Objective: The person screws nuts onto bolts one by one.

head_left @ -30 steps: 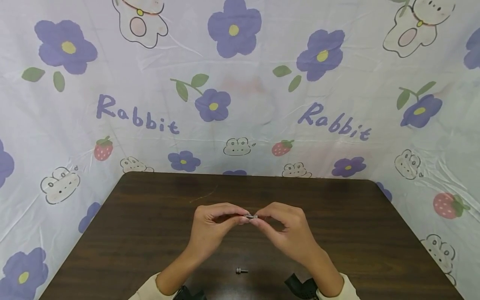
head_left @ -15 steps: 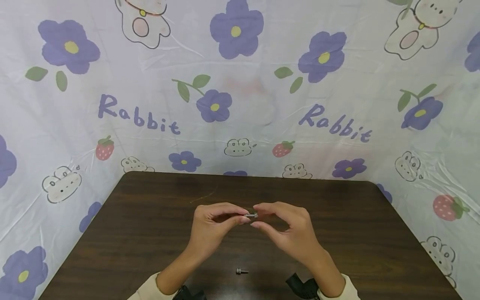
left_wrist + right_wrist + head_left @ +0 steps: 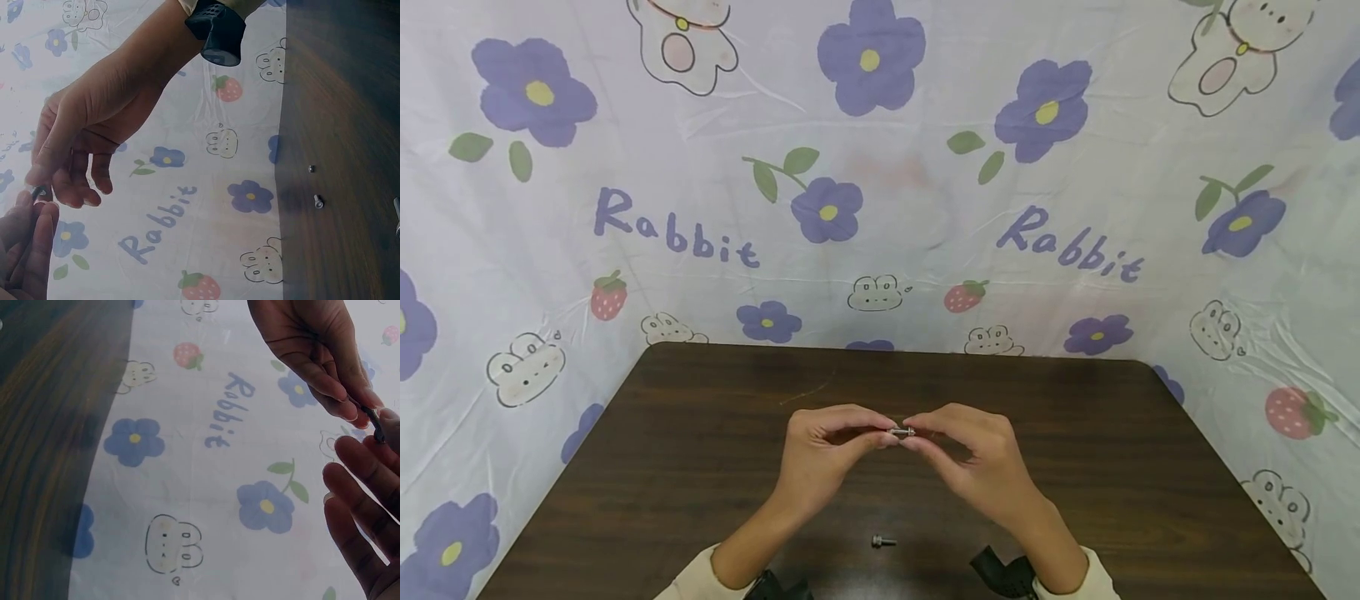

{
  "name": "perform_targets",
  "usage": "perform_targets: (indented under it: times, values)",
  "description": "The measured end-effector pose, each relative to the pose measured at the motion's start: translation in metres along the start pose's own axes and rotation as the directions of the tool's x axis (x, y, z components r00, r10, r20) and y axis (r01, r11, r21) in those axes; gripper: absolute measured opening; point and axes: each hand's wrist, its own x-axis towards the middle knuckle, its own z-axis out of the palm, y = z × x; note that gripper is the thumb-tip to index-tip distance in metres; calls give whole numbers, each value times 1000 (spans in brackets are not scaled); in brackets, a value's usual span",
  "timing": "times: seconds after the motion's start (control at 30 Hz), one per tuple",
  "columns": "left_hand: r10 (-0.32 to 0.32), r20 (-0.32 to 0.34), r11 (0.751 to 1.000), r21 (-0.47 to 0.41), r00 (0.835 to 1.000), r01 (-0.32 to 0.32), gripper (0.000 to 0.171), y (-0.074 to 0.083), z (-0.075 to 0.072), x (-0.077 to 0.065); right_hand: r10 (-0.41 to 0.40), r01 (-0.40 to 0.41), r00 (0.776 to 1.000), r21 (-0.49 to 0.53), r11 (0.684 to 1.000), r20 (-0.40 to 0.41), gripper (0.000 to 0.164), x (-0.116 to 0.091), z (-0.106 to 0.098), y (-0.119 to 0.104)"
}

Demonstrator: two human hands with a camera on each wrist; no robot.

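Small metal bolt (image 3: 901, 432) lies sideways between my two hands, above the table. My left hand (image 3: 827, 446) pinches its left end between thumb and forefinger. At the other end, the thumb and forefinger of my right hand (image 3: 973, 454) close round the bolt's wider part, which the fingertips partly hide. In the right wrist view, the bolt looks like a dark slim rod (image 3: 373, 419) between the fingertips. A second bolt (image 3: 883, 542) with a thick end lies on the table below my hands.
Dark wooden table (image 3: 700, 467) spreads beneath, with a printed cloth (image 3: 925, 250) behind and at the sides. The left wrist view shows a small nut-like piece (image 3: 312, 169), a short bolt (image 3: 319, 201) and a metal piece (image 3: 397, 215) cut by the frame edge.
My right thumb and forefinger parted from the bolt's end half a second ago and have now come together on it again. My left hand keeps its pinch. The second bolt has not moved.
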Motion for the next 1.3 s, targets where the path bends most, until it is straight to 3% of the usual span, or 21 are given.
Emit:
perform_targets:
  times: [0.27, 0.43, 0.53, 0.73, 0.97, 1.3]
  values:
    - [26, 13, 1000, -13, 1000, -26, 13, 0, 0, 0, 33, -34, 999, 13, 999, 22, 17, -1, 1, 0]
    - [16, 7, 1000, 3, 1000, -16, 13, 0, 1, -1, 90, -90, 996, -36, 995, 20, 31, -4, -1, 0]
    - [12, -1, 1000, 25, 1000, -12, 12, 0, 1, 0, 121, -119, 992, -50, 992, 23, 30, -5, -2, 0]
    - [10, -5, 999, 45, 1000, -9, 12, 1, 0, 0, 61, -60, 997, -24, 998, 46, 30, -2, -3, 0]
    - [3, 1, 1000, 2, 1000, -3, 12, 1, 0, 1, -28, 28, 1000, -36, 999, 4, 22, 1, -1, 1]
    - [9, 12, 1000, -1, 1000, -9, 12, 0, -1, 0, -24, 24, 1000, -1, 1000, -6, 18, 0, 1, 1]
